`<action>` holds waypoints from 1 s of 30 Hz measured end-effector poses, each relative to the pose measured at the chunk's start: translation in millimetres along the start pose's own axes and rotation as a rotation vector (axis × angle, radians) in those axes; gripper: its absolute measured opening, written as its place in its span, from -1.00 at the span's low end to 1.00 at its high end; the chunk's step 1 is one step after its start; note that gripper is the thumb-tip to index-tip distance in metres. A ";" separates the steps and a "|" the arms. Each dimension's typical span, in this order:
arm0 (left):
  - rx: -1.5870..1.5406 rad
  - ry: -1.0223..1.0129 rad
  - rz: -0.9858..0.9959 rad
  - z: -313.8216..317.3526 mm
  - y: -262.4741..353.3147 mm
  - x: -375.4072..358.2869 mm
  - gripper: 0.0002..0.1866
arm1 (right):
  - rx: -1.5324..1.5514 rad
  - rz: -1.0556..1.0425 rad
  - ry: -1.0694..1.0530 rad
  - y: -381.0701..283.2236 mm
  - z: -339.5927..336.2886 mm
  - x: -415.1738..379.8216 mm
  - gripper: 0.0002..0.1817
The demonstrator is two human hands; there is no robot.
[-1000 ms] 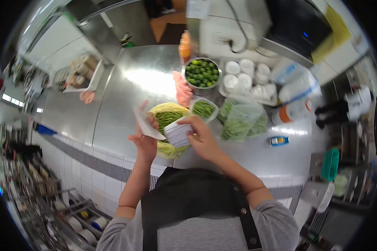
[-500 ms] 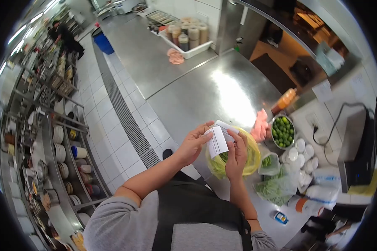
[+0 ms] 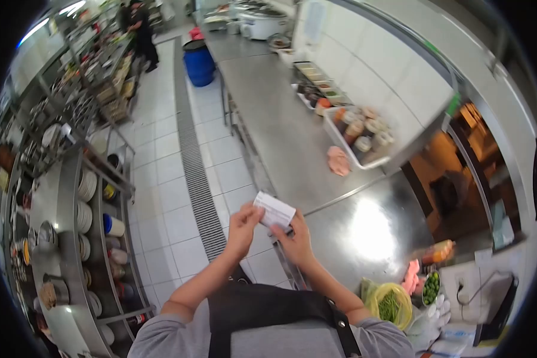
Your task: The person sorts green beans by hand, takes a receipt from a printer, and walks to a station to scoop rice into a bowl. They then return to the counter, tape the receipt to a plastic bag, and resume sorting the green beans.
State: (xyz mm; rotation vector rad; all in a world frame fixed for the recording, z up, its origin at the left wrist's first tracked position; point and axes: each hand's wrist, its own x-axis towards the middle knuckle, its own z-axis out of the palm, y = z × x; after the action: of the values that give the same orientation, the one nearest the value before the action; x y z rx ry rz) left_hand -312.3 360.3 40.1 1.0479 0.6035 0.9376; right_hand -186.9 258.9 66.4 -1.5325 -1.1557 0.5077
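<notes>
A white paper slip [image 3: 275,211] with faint printing is held up in front of my body, above the tiled floor beside the steel counter. My left hand [image 3: 243,228] pinches its left edge between thumb and fingers. On the opposite edge, my right hand [image 3: 295,241] grips it, thumb on the near face and fingers behind. The writing is too small to read. Below and right of my right forearm, a yellow bag of green vegetables [image 3: 391,305] sits on the counter.
A steel counter [image 3: 268,119] runs ahead, bearing a white tub of sauce bottles [image 3: 364,138] and a pink cloth [image 3: 338,161]. Limes [image 3: 431,287] are at lower right. Shelves of plates [image 3: 85,216] stand left. A blue barrel [image 3: 198,63] and a person [image 3: 142,36] are farther off.
My view has turned left along the aisle. The paper slip, folded open over the yellow bag before, is now over the floor beside the counter's edge, still in both hands.
</notes>
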 end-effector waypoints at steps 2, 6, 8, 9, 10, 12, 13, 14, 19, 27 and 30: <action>0.093 0.048 0.076 -48.7 29.6 38.0 -0.81 | 0.014 -0.103 -0.055 2.4 51.1 50.1 -0.56; 0.218 0.157 0.177 -133.6 79.8 89.8 -0.78 | 0.154 -0.237 -0.127 -25.3 144.4 139.3 -0.65; 0.204 0.210 0.173 -168.3 88.6 110.5 -0.78 | 0.307 -0.172 -0.186 -29.7 185.5 178.9 -0.75; 0.167 0.246 0.185 -183.7 92.0 122.2 -0.78 | 0.324 -0.180 -0.207 -25.4 205.5 200.4 -0.75; 0.127 0.277 0.197 -200.1 95.9 136.8 -0.79 | 0.334 -0.188 -0.219 -17.2 224.9 224.6 -0.77; 0.169 0.321 0.180 -236.7 106.4 165.1 -0.80 | 0.391 -0.131 -0.215 -13.4 260.8 271.3 -0.81; 0.205 0.347 0.152 -254.8 112.2 180.2 -0.79 | 0.398 -0.129 -0.233 -8.9 276.4 296.2 -0.81; 0.220 0.357 0.170 -272.3 118.7 195.4 -0.69 | 0.397 -0.114 -0.216 -2.0 289.4 323.7 -0.81; 0.380 0.546 0.263 -396.2 117.8 296.2 -0.40 | 0.440 -0.023 -0.238 46.5 361.7 472.7 -0.80; 1.139 0.742 -0.332 -653.9 -23.5 376.6 -0.42 | 0.531 -0.067 -0.307 17.1 499.2 713.1 -0.76; 1.182 0.606 -1.057 -714.6 -77.8 308.0 -0.65 | 0.697 0.000 -0.331 3.4 553.9 796.2 -0.84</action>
State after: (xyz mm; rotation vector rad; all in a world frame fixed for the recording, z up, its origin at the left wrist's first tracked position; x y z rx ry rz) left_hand -703.0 937.2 -315.0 1.1612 2.1124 -0.1864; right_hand -289.3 1223.0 94.7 -0.8613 -1.0619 1.0653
